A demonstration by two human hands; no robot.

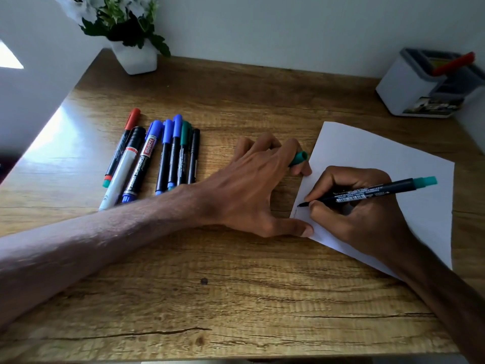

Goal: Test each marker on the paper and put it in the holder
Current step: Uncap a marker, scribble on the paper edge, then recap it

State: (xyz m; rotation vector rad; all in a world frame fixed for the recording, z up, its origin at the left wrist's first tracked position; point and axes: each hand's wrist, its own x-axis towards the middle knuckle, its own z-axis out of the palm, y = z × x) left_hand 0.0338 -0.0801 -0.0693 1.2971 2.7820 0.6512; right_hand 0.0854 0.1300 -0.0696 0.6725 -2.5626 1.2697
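My right hand (357, 216) grips an uncapped black marker with a green end (372, 194), and its tip touches the left edge of the white paper (367, 153). My left hand (252, 185) rests spread on the table. Its thumb and a fingertip press the paper's left edge, and the green cap (299, 158) is pinched between two fingers. Several capped markers (157, 156) lie side by side at the left. The white and grey holder (409, 88) stands at the far right with a red marker (452, 64) in it.
A white pot with a plant (135, 55) stands at the back left of the wooden table (210, 285). The wall runs close behind the table. The table's front edge lies near the bottom of the view.
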